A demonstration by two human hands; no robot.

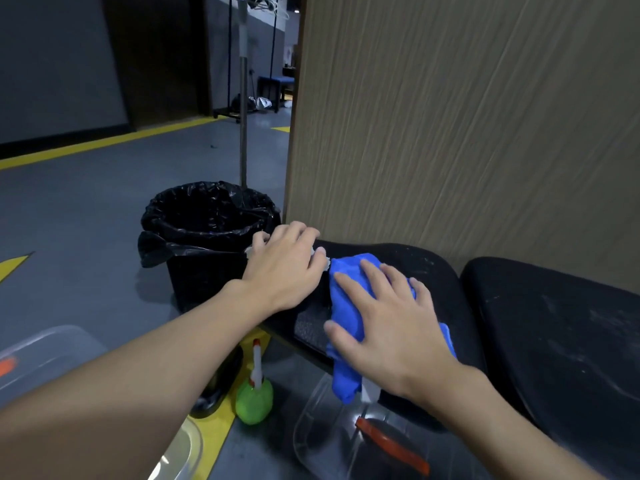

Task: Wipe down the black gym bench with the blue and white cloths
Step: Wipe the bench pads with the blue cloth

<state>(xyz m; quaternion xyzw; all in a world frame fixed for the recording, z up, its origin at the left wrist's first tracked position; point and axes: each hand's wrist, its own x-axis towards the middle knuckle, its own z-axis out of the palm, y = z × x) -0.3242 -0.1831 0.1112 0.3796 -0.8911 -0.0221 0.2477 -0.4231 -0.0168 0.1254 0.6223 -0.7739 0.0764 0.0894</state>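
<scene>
The right grip (384, 317) lies flat, fingers spread, on the blue cloth (349, 282) on the black counter (446, 289); the left grip (284, 265) curls over the white cloth (327, 262) at its end. Best press evenly, using long overlapping strokes toward the pale marks (420, 259)

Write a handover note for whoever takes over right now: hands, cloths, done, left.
Left hand: fingers curled over the white cloth at the bench's end, beside the bag-lined bin.
Right hand: flat, fingers spread, pressing the blue cloth on the black gym bench; the cloth's tail hangs off the near edge.
Done: cannot tell how much is wiped.
Left: pale specks show behind the blue cloth; the right-hand pad has pale smears and no cloth on it.
Green spray bottle stands on the floor.
</scene>
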